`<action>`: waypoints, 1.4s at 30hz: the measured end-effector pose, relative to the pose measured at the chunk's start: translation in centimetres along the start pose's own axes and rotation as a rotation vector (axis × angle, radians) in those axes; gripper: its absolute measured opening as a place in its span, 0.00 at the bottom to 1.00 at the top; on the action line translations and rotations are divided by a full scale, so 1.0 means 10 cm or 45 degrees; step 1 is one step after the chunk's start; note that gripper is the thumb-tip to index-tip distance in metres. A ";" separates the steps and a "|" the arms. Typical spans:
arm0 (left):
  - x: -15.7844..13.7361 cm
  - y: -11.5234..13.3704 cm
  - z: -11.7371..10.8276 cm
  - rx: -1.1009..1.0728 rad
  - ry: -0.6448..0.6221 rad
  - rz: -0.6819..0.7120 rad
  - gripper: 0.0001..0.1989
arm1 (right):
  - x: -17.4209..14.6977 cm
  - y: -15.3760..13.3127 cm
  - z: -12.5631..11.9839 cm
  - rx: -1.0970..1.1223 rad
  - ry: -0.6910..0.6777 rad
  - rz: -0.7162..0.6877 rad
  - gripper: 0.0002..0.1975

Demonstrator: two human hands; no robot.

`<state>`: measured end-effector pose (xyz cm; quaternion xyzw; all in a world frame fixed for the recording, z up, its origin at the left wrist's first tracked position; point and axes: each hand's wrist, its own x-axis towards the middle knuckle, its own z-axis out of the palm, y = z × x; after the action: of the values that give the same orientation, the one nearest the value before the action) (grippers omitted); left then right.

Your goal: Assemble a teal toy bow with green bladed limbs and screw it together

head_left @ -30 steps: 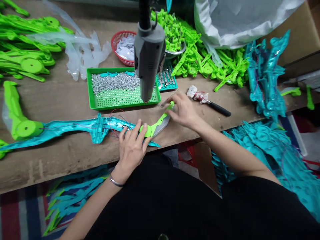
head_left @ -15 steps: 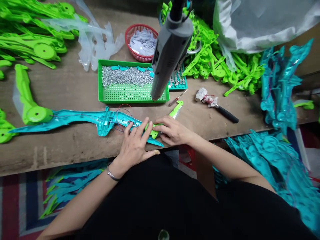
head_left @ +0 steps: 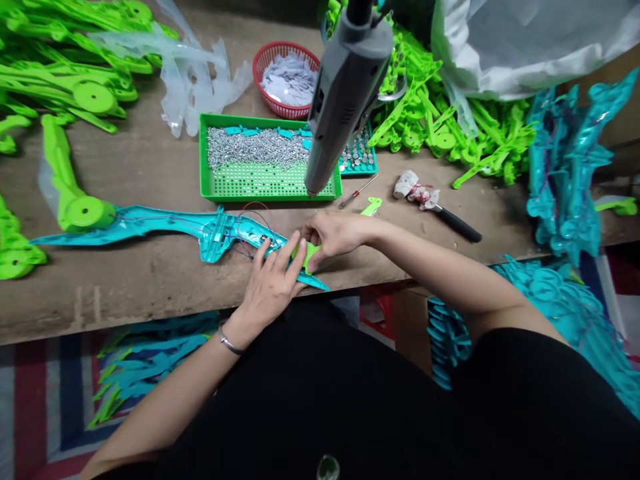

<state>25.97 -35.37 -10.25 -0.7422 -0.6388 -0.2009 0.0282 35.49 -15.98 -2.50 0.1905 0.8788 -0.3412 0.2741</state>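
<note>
A long blue plastic shell [head_left: 165, 221], shaped like a toy bow with thin red and dark wires, lies across the bench near its front edge. My left hand [head_left: 270, 280] rests on the shell's right end with its fingers stretched out, touching the green plastic piece. My right hand [head_left: 334, 239] is closed on that green plastic piece [head_left: 311, 256], which lies over the right end of the shell. Fingers hide part of this piece, and its far tip shows beyond my wrist. At the shell's left end sits another green arm with a round hub [head_left: 89, 212].
A grey electric screwdriver [head_left: 345, 100] hangs above the green tray [head_left: 270, 197] of screws. Behind is a red basket [head_left: 285, 47]. A hammer with a wrapped head [head_left: 457, 223] and a small screwdriver [head_left: 356, 193] lie to the right. Green parts [head_left: 95, 97] are heaped on both sides.
My right hand has shifted slightly up and left, its wrist raised, its fingers now pinching the green piece from above. My left hand stays on the shell. The whole view has shifted slightly.
</note>
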 end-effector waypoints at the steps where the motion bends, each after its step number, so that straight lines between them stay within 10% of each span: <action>1: -0.01 0.00 0.00 0.007 0.011 0.012 0.34 | 0.02 -0.02 -0.01 -0.015 -0.028 0.009 0.21; 42: -0.02 0.01 -0.06 0.055 0.312 0.286 0.19 | 0.06 0.17 0.07 0.626 -0.596 -0.173 0.33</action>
<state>25.93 -35.72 -9.76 -0.7781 -0.5477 -0.2716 0.1442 36.18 -15.18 -4.19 0.1086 0.6942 -0.5947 0.3907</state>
